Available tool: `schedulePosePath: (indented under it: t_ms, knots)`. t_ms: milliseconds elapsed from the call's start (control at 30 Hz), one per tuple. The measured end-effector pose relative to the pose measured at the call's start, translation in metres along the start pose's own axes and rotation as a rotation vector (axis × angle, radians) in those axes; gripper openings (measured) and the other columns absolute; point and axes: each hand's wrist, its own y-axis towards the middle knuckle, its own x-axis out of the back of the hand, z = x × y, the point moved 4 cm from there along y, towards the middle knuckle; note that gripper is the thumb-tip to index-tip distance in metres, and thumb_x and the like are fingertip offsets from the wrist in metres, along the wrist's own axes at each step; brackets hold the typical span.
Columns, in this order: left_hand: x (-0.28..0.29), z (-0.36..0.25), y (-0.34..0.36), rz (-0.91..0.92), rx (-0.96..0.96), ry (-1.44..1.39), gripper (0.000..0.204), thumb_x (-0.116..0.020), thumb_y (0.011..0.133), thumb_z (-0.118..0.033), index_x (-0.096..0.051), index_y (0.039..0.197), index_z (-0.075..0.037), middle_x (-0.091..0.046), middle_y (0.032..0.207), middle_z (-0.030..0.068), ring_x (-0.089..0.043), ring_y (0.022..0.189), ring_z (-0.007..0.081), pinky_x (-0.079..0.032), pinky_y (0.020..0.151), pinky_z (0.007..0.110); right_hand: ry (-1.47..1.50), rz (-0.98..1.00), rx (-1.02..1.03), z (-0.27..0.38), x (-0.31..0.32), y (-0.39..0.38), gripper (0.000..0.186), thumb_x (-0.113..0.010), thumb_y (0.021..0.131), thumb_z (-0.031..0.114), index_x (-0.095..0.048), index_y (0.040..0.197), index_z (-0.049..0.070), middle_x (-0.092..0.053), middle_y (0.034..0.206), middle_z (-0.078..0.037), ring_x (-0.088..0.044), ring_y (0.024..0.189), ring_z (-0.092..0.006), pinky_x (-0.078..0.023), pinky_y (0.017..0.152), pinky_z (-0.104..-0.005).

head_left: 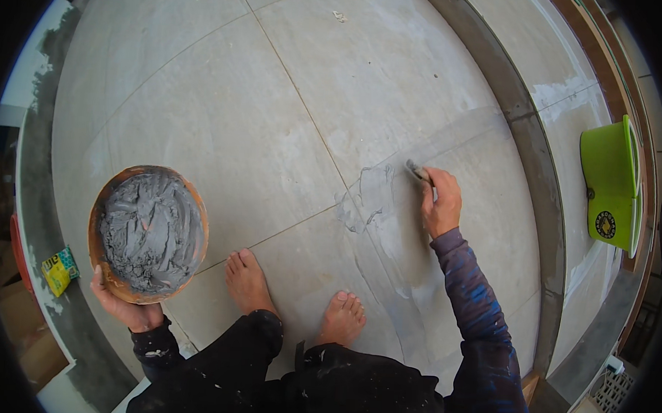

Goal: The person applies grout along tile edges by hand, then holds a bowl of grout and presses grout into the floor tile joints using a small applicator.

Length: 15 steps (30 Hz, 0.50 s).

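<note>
My left hand grips the near rim of a round orange-brown bowl, thumb over its edge. Thick grey paste, like grout, coats the inside of the bowl. Over the floor to the right, my right hand is closed round a small spreading tool with grey paste on its tip; its exact kind is partly hidden by my fingers. Below and left of the tool, a wet smear of grey paste lies on the tile joint where the seams cross. Greyish film runs along the joints near it.
Large pale tiles cover the floor, with my bare feet on them. A raised grey ledge curves along the right, bearing a lime-green container. A yellow-and-teal packet lies on the left ledge.
</note>
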Motion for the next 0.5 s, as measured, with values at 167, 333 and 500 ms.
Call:
schedulePosePath:
  t_ms: [167, 333, 500]
  knots:
    - [0.008, 0.010, 0.005, -0.032, 0.030, -0.009, 0.050, -0.051, 0.102, -0.041, -0.058, 0.136, -0.005, -0.064, 0.135, 0.0070, -0.060, 0.125, 0.0243, -0.045, 0.108, 0.042, -0.120, -0.093, -0.033, -0.008, -0.026, -0.004, 0.030, -0.064, 0.089, 0.000, -0.068, 0.118, 0.006, -0.071, 0.114, -0.009, -0.063, 0.106, -0.0312, -0.047, 0.090, -0.0425]
    - [0.029, -0.017, 0.022, 0.015, 0.004, 0.023, 0.049, -0.051, 0.102, -0.040, -0.059, 0.135, -0.005, -0.065, 0.134, 0.0072, -0.060, 0.124, 0.0246, -0.045, 0.108, 0.042, -0.043, 0.039, 0.015, 0.133, -0.077, -0.106, 0.044, -0.066, 0.080, -0.005, -0.069, 0.123, 0.005, -0.069, 0.116, -0.012, -0.063, 0.108, -0.0335, -0.048, 0.092, -0.0442]
    - [0.037, -0.012, 0.042, 0.056, 0.016, -0.004, 0.050, -0.051, 0.102, -0.040, -0.058, 0.135, -0.004, -0.065, 0.135, 0.0080, -0.061, 0.124, 0.0250, -0.045, 0.108, 0.042, -0.030, 0.049, -0.137, 0.162, -0.106, -0.110, 0.050, -0.070, 0.075, -0.002, -0.069, 0.125, 0.006, -0.065, 0.112, -0.011, -0.061, 0.103, -0.0311, -0.048, 0.087, -0.0431]
